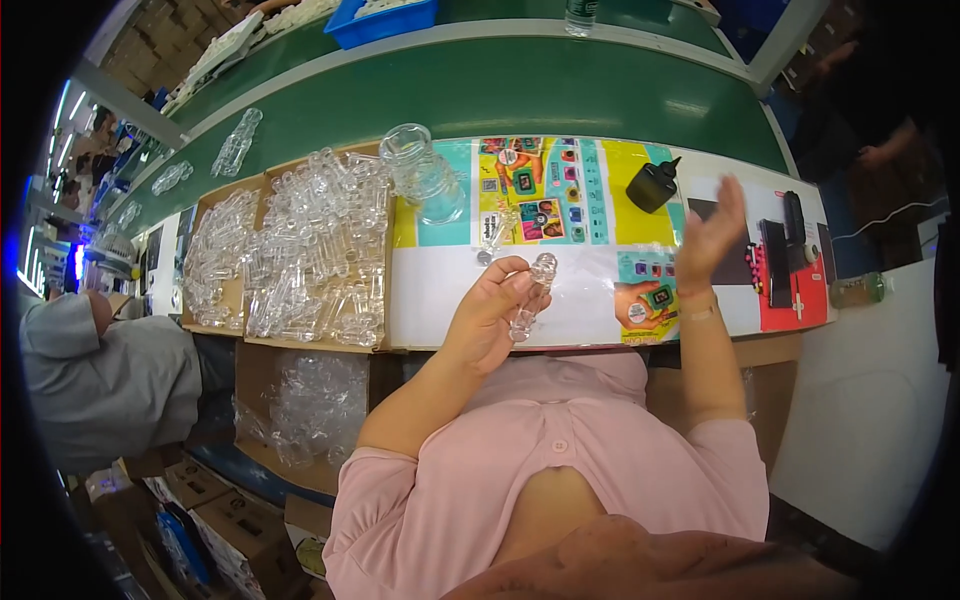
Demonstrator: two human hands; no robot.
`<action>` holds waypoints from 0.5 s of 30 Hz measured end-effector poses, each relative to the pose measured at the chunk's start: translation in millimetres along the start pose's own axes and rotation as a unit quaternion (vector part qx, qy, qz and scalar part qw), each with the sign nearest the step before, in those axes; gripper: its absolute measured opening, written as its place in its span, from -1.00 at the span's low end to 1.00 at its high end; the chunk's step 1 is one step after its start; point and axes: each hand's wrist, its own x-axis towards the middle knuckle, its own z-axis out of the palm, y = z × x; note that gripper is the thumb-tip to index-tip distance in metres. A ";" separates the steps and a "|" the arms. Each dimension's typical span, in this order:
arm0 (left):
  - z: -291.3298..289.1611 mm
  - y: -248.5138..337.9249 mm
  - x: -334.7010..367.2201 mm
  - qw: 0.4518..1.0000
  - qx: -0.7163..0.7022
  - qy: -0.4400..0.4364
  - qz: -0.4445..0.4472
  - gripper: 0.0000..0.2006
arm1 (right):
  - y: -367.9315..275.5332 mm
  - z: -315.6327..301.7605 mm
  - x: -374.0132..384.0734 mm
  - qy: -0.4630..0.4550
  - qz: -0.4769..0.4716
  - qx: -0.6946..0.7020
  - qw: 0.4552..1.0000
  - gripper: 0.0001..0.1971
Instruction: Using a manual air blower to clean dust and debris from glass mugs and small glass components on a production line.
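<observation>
My left hand (488, 312) is closed around a clear plastic piece (543, 268) with rounded, bulging ends, held above the table's near edge. To the right, my right hand (712, 238) is raised with its fingers stretched out, slightly blurred, and nothing shows in it. Close to it, a black squeeze bottle (652, 187) with a pointed nozzle stands on a colourful printed sheet (590, 190). Beyond my left hand, another small clear piece (493, 230) lies on the sheet. A larger clear jar-like vessel (430, 180) stands at the sheet's left part.
Cardboard trays heaped with clear pieces (320, 245) sit at the left. Past the table runs a green belt (560, 90) bearing loose clear parts (237, 143) and a blue bin (380, 22). Dark tools (775, 255) lie on a red sheet at right. A grey-sleeved person (110, 375) sits left.
</observation>
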 end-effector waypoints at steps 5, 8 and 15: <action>-0.7 -10.1 1.1 0.999 0.027 -0.041 -0.006 -0.82 | -105.8 10.2 -16.0 -0.278 0.079 0.155 0.945 -0.61; 8.5 -13.2 4.5 0.995 0.036 -0.089 -0.005 -0.78 | -113.0 23.8 -35.1 -0.384 0.170 0.318 0.850 -0.63; -64.0 23.9 59.0 0.701 0.442 0.318 0.461 -0.40 | -108.1 24.8 -35.7 -0.188 0.449 0.453 0.747 -0.44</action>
